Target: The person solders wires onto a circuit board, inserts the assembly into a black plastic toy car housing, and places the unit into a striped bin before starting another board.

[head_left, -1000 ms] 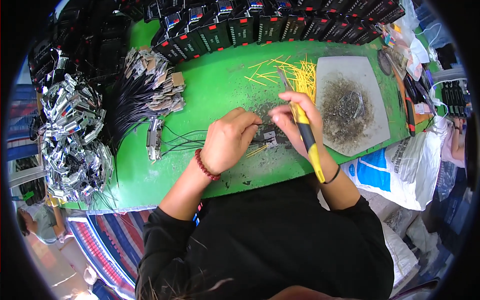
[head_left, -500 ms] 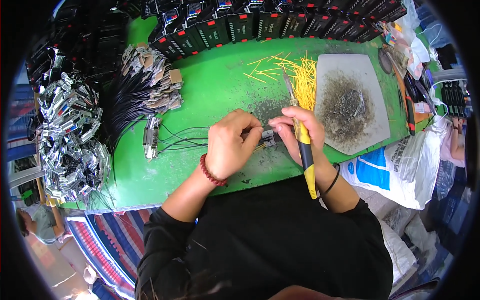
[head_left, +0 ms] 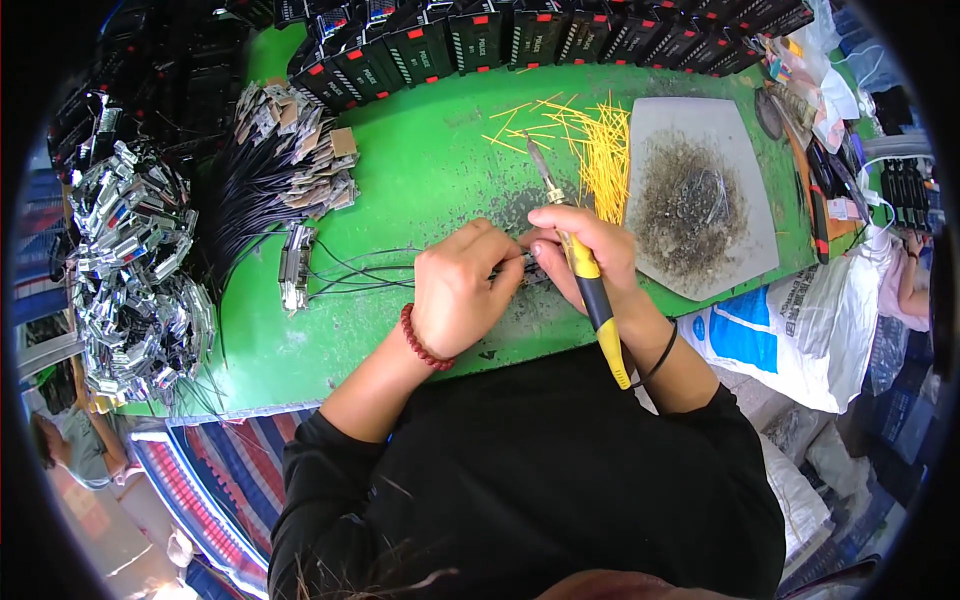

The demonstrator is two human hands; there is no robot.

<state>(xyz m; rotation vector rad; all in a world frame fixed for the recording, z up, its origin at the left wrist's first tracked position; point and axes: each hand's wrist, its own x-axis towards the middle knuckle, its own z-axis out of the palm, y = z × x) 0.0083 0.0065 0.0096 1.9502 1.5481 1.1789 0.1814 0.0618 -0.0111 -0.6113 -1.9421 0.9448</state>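
Note:
My right hand (head_left: 600,262) is wrapped around a soldering iron (head_left: 597,300) with a yellow and black handle, its metal tip pointing up and away from me. The thumb and fingertips of that hand meet the fingers of my left hand (head_left: 462,280) over the green table. My left hand is closed in a pinch at the end of several thin black wires (head_left: 365,270). These wires run left to a silver metallic part (head_left: 296,268) lying on the table. Whatever small piece sits between the fingertips is mostly hidden.
Yellow thin sticks (head_left: 603,160) lie beyond my right hand, beside a grey board (head_left: 655,125) covered in dark residue. Bundled wired parts (head_left: 300,150) and a heap of silver parts (head_left: 135,260) are at left. Black boxy units (head_left: 480,40) line the back edge.
My right hand has shifted left, closer to my left hand, and the soldering iron's tip has swung left with it. The small pale piece between the hands is now more covered.

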